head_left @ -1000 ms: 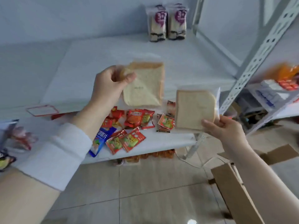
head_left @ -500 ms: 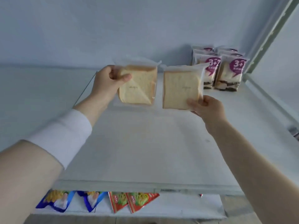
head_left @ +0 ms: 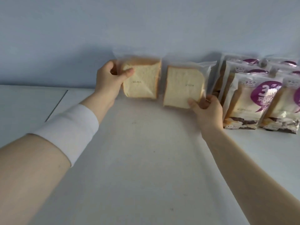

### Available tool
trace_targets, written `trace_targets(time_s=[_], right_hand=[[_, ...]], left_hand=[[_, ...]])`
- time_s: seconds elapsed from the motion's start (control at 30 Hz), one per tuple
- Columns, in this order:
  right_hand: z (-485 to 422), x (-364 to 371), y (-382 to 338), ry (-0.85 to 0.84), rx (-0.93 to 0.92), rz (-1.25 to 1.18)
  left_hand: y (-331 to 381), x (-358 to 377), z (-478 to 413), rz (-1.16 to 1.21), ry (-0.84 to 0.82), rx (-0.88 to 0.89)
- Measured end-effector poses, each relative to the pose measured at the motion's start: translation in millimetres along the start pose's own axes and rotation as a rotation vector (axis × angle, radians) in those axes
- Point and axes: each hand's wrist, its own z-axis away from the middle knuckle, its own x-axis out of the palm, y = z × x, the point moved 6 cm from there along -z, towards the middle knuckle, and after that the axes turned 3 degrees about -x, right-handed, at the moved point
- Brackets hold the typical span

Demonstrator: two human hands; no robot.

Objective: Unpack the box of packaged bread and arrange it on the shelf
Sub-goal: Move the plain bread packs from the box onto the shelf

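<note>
both arms outstretched; each hand (head_left: 109, 78) (head_left: 207, 108) grips bread (head_left: 141, 82) (head_left: 181, 88).

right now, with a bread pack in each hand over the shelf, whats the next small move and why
Probably stand the right pack on the shelf next to the purple packs and let go. The right hand pinches its lower corner, it is upright close to that row, and the left hand holds the left pack just beside it.

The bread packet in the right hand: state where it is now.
Head view, centre-right: the bread packet is at the shelf's back, held by the right hand, between the second packet in the left hand and the purple-labelled packs.
</note>
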Motion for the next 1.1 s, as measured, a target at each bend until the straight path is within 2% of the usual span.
trace_targets(time_s=[0.27,0.43,0.6,0.7,0.77,0.9,1.0,1.1], right_hand=[[-22,6,-7,0.113,-0.108,0.152],[-25,9,-11,0.152,-0.092,0.195],[-17,14,-20,0.099,-0.058,0.289],[10,15,-28,0.07,-0.109,0.369],[37,16,-33,-0.002,-0.203,0.479],[100,0,-41,-0.133,-0.354,0.824],[149,-26,-43,-0.169,-0.344,0.996],[196,-61,-44,-0.168,-0.295,1.09]], left_hand=[[-6,19,-19,-0.016,0.079,0.048],[-2,21,-14,-0.142,0.122,0.048],[5,17,-1,-0.198,0.182,-0.001],[15,4,24,-0.378,0.19,0.051],[29,0,52,-0.602,0.106,0.196],[44,8,120,-1.164,-0.28,0.444],[50,9,174,-1.339,-0.478,0.503],[62,9,230,-1.396,-0.593,0.55]])
